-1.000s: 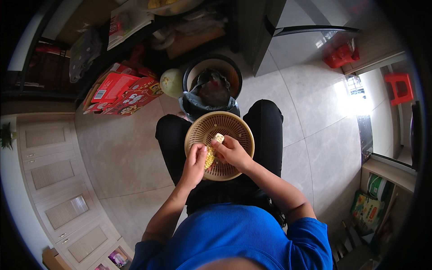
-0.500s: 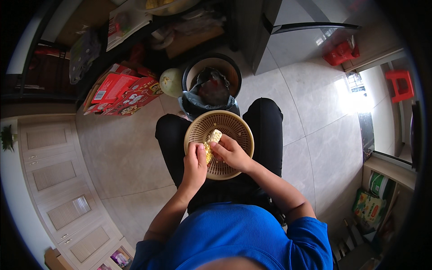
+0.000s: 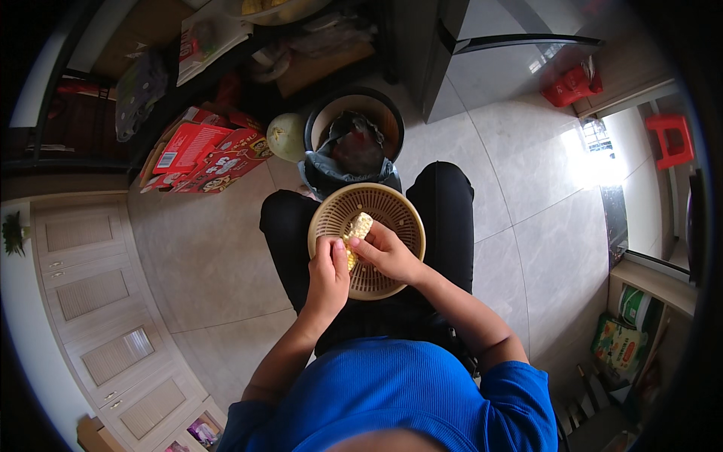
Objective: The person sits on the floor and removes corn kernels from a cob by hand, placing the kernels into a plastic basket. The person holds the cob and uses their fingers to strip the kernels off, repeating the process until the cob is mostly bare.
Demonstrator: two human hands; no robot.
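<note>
1. Forearms come up from our blue shirt and meet over the lap; our left hand (image 3: 328, 273) curls its fingers closed around the lower end of the corn cob (image 3: 357, 230).
2. Our right hand (image 3: 388, 252) clamps the cob from the other side, thumb pressed against the kernels.
3. The cob sits tilted inside the tan woven basket (image 3: 399, 218) on our knees.
4. Compared with a second ago, the cob's pale end shows higher above the hands, and the basket is unmoved.
5. Beyond stand the lined bin (image 3: 354, 139) and green melon (image 3: 287, 136).
</note>
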